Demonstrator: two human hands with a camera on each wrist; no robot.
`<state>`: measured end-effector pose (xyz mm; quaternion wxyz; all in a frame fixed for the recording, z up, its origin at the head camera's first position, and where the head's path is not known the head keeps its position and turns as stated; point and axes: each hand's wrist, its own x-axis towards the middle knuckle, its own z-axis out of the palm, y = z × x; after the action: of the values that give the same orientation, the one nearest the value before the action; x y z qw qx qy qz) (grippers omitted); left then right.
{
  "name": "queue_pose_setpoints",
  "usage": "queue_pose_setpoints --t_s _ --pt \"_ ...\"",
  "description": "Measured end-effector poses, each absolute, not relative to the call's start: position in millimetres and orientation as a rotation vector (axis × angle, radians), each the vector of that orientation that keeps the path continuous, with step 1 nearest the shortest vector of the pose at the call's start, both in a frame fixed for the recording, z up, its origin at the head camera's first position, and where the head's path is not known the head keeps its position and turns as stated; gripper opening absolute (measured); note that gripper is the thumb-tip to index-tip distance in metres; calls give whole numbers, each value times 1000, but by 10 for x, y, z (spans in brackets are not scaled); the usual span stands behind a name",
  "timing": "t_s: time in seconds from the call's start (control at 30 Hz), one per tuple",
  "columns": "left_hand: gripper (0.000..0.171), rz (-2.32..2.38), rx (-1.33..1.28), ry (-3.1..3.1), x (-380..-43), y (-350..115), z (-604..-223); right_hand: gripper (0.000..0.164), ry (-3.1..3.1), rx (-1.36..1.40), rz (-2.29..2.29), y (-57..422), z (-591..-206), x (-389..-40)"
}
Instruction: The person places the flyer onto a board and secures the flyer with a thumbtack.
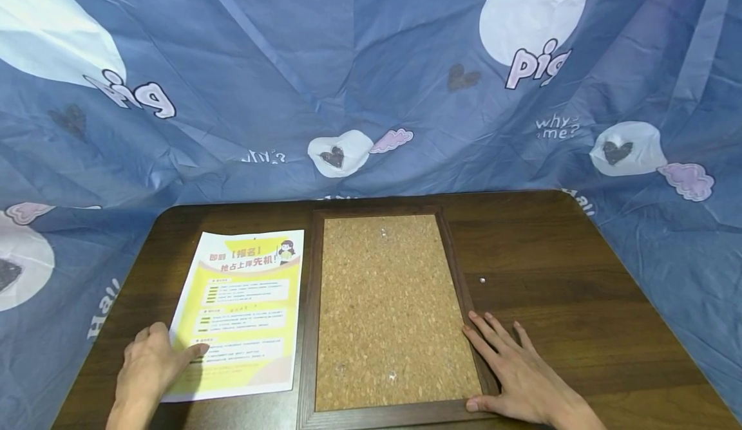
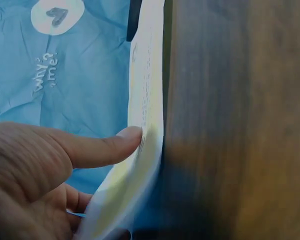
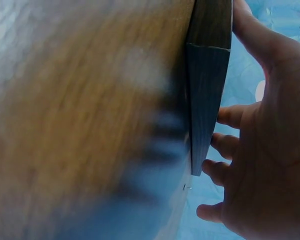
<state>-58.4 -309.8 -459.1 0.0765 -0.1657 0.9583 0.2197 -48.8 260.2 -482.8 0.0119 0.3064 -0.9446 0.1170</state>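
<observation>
On the left of the table lies a yellow and white printed poster (image 1: 246, 314). My left hand (image 1: 145, 365) grips its lower left edge. In the left wrist view the thumb (image 2: 107, 149) lies on the printed side, the other fingers are partly hidden behind the sheet (image 2: 147, 95), and the paper bends there. Right of the poster lies a cork board (image 1: 394, 301) in a dark wooden frame (image 1: 310, 327). My right hand (image 1: 522, 375) rests with spread fingers on the frame's lower right side. Its fingers line the frame's edge (image 3: 206, 100) in the right wrist view.
Clear pushpins stand near the cork's top (image 1: 382, 232) and bottom (image 1: 392, 375). Another small clear pin (image 1: 482, 280) lies on the brown table (image 1: 580, 314) right of the frame. A blue patterned cloth (image 1: 406, 95) hangs behind and beside the table.
</observation>
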Motion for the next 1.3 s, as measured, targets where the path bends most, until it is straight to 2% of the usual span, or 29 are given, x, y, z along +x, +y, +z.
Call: queue_pose_setpoints --t_s 0.37,0.7,0.93,1.3 --pt "36 692 -528 3061 -580 -3022 -4599 106 -2954 943 361 2597 -4820 -482" --pt "19 783 -558 3093 -531 -3014 -4591 105 -2982 933 365 2606 -4818 -482" --pt "12 809 -612 3076 -507 -3018 -4555 105 -3010 924 403 2606 -4804 -481" --pt "17 843 -580 3114 -465 -3072 -4526 106 -3041 912 401 2597 -4796 -485"
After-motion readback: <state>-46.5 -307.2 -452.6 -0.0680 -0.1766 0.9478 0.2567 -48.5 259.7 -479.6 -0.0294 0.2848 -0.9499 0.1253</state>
